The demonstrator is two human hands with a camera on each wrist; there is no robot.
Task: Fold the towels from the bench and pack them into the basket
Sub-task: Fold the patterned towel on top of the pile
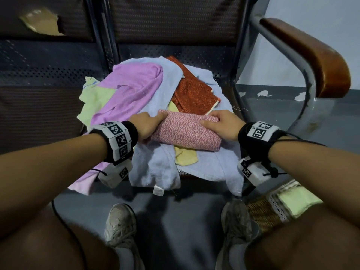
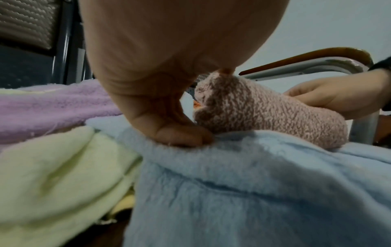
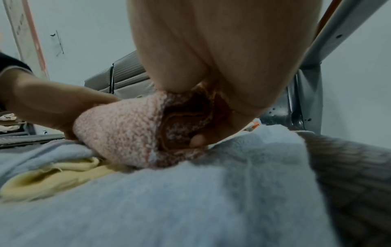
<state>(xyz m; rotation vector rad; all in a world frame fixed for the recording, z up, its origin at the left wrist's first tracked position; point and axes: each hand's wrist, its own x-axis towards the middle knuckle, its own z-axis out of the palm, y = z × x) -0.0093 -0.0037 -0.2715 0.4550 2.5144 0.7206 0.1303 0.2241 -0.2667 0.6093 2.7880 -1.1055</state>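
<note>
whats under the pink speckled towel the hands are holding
The pink speckled towel lies on a light blue towel, with a pale yellow cloth poking out from under its near edge. How far that cloth runs underneath is covered, as is the bench seat.

My forearms were bare, no sleeves. Each wrist wore a black band (image 1: 130, 131) ringed with white blocks printed with black square markers, and a small white camera box (image 1: 115, 175) hung under each one. Thin black cords trailed from the right band (image 1: 253, 142). I wore worn grey sneakers (image 1: 119, 225) and pale socks.
</note>
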